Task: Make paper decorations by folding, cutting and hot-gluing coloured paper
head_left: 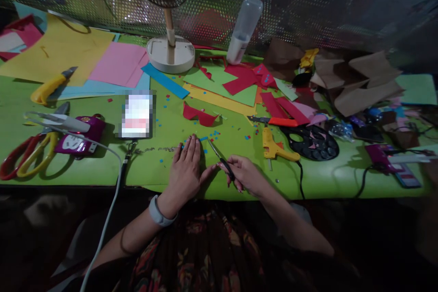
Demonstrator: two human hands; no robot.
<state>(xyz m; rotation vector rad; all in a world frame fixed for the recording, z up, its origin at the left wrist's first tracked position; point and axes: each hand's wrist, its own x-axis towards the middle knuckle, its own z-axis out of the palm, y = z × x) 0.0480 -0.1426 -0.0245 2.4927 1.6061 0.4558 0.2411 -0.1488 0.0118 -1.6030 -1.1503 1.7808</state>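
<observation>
My left hand (187, 164) lies flat on the green tabletop, fingers stretched forward and thumb out to the right. At its fingertips is a small blue paper strip (204, 138). My right hand (243, 174) is closed around the dark handles of small scissors (219, 155), whose blades point up and left toward the strip. Tiny blue paper bits (215, 134) are scattered just beyond the blades. A cut red paper piece (200, 115) with pointed ends lies farther back.
A yellow glue gun (273, 146), a black palette (313, 141) and a red-handled cutter (282, 122) lie to the right. Leftward are a phone (137, 114), large scissors (37, 150) and a yellow utility knife (51, 87). Behind stand a fan (170, 54) and a tilted bottle (244, 29).
</observation>
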